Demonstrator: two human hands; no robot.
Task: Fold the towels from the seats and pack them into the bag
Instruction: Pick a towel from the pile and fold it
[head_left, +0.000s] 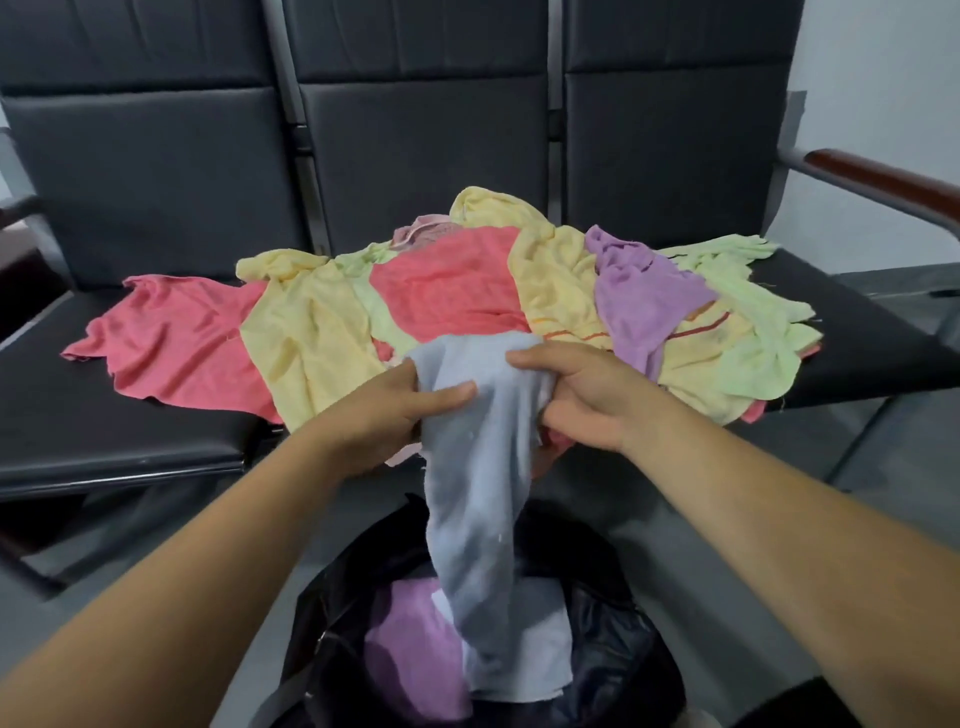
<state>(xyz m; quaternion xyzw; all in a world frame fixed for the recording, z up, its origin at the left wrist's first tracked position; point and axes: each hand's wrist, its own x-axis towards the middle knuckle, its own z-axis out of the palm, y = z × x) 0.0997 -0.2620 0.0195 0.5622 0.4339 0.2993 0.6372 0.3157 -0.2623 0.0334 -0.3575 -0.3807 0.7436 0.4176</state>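
Observation:
A light blue towel (475, 499) hangs from both my hands over an open black bag (618, 644) on the floor. My left hand (395, 415) grips its upper left edge, thumb on the front. My right hand (576, 395) grips the upper right edge. The towel's lower end reaches into the bag, where a purple towel (410, 654) and a pale blue towel (540, 639) lie. Behind my hands a loose pile of towels covers the black seats (130, 431): pink (176, 343), yellow (311, 338), coral (447, 286), purple (644, 296) and light green (753, 332).
Three joined black padded seats with tall backrests (421, 130) fill the view. A wooden armrest (883, 182) on a metal frame sticks out at the right. Grey floor (727, 519) lies around the bag, with chair legs at the far left and right.

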